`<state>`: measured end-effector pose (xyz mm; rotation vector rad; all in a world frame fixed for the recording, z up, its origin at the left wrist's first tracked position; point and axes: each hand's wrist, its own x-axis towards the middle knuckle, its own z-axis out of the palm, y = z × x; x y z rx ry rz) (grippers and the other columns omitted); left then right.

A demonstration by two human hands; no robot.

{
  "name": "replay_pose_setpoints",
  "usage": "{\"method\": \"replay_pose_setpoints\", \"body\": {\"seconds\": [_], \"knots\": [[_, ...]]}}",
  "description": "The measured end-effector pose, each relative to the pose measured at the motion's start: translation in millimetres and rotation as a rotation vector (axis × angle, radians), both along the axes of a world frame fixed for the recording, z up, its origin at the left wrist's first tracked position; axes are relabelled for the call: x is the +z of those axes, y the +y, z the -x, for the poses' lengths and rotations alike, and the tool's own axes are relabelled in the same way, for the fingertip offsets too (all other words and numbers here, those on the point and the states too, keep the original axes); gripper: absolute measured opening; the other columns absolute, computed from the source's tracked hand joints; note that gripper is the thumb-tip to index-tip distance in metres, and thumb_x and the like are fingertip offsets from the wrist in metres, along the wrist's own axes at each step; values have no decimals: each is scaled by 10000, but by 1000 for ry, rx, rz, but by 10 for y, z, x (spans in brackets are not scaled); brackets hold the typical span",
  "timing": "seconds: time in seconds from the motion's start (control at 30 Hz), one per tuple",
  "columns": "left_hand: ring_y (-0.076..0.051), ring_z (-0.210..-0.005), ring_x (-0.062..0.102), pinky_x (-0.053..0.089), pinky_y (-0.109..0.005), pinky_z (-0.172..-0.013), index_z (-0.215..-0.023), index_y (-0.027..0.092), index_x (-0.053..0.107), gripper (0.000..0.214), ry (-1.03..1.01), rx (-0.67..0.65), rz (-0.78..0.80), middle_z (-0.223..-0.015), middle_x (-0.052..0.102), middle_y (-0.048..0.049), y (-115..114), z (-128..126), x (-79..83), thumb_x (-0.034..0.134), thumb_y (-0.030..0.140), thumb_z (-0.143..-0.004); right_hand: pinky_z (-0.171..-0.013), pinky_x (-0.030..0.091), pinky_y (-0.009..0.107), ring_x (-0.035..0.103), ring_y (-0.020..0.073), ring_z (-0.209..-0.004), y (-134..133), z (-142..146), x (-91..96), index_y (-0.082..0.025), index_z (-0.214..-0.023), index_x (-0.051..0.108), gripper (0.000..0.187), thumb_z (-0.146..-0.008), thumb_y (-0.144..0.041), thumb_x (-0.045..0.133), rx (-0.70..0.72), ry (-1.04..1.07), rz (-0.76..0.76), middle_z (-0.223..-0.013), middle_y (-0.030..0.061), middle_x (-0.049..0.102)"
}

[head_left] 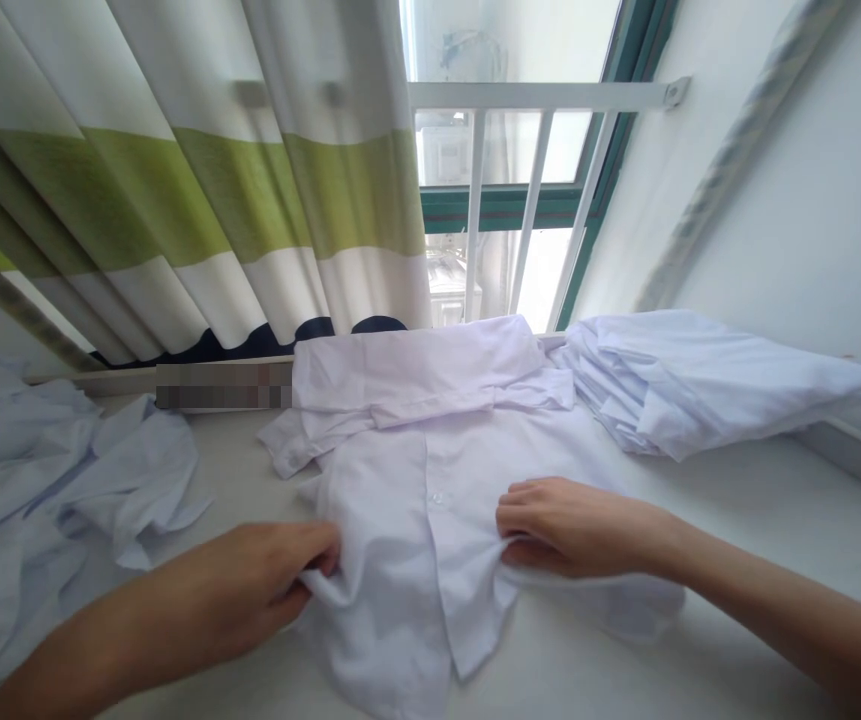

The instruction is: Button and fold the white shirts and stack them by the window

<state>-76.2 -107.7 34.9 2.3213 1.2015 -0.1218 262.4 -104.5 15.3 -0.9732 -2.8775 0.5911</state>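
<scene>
A white button-up shirt (392, 560) lies in front of me, its button strip running down the middle. My left hand (280, 570) is closed, pinching the shirt's left edge between thumb and fingers. On the other side, my right hand (550, 525) grips a fold of the same shirt to the right of the buttons. The lower end of the shirt hangs loose and rumpled between the two hands. Beyond it, a folded white cloth bundle (422, 370) lies at the far edge, overlapping the top of the shirt.
Crumpled white garments (32, 500) lie at the left. A stack of folded white garments (715, 375) rests at the right by the wall. Behind are a white and green curtain (235, 190), a window with a white railing (542, 95), and a blurred-out box (224, 387).
</scene>
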Motion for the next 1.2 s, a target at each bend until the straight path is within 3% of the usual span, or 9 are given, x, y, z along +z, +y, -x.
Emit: {"method": "replay_pose_setpoints", "body": {"seconds": [0.17,0.3,0.47,0.6,0.7,0.8,0.93,1.1,1.2], "knots": [[-144,-634,554,426,-213,-526,-971,265,438,257,-513,379,158,-746,580,39,281,-19,208,472,501,-874,-612,401,270,510,140,-664,226,-170,152,-188,-827,549,275,-954,-371,386,-175,80,69,-762,20,580],[-94,-452,433,294,-152,-393,-944,277,367,367,-718,665,153,-560,508,93,324,-58,164,553,566,-815,-781,454,315,545,184,-909,122,-120,219,-187,-1111,512,404,-856,-499,544,-148,220,72,-1056,80,569],[-86,-446,447,331,-158,-410,-901,259,386,391,-808,562,429,-557,516,83,201,-169,199,632,535,-774,-900,409,392,506,237,-985,-162,362,102,-183,-1148,467,694,-650,-603,705,-14,337,-120,-1110,105,525],[-80,-453,440,317,-162,-423,-931,246,458,361,-814,532,453,-561,542,64,152,-154,242,640,515,-774,-871,407,426,502,258,-941,-203,735,-108,-163,-1087,491,737,-604,-691,669,-58,355,-223,-1066,108,540],[-95,-519,482,359,-185,-477,-910,241,522,304,-814,433,414,-622,572,45,136,-81,286,622,503,-791,-809,426,405,503,242,-872,-162,873,-256,-166,-999,535,549,-709,-623,626,-104,266,-271,-1002,96,565],[-170,-726,576,460,-261,-657,-922,250,580,314,-722,144,382,-789,637,7,85,-27,382,679,480,-733,-821,422,358,499,212,-877,-108,898,-339,-181,-922,570,241,-849,-410,548,-73,238,-257,-970,79,585],[-196,-850,581,467,-271,-775,-976,265,592,356,-353,-80,278,-934,640,-5,-34,-57,454,740,333,-659,-825,416,307,517,168,-841,7,802,-274,-171,-881,597,134,-877,-265,502,-4,367,-72,-912,58,601],[-140,-681,557,445,-196,-607,-876,235,563,146,-135,63,28,-758,590,34,-76,-65,392,608,311,-760,-563,368,213,439,90,-605,211,568,-77,-160,-783,565,293,-903,-416,491,-111,608,459,-684,-25,501],[-138,-584,536,412,-197,-518,-803,221,565,189,-119,279,-126,-672,566,40,5,60,439,537,408,-801,-498,293,202,357,73,-550,267,459,-21,-165,-724,502,355,-884,-481,510,-220,705,542,-627,-51,397]]}}
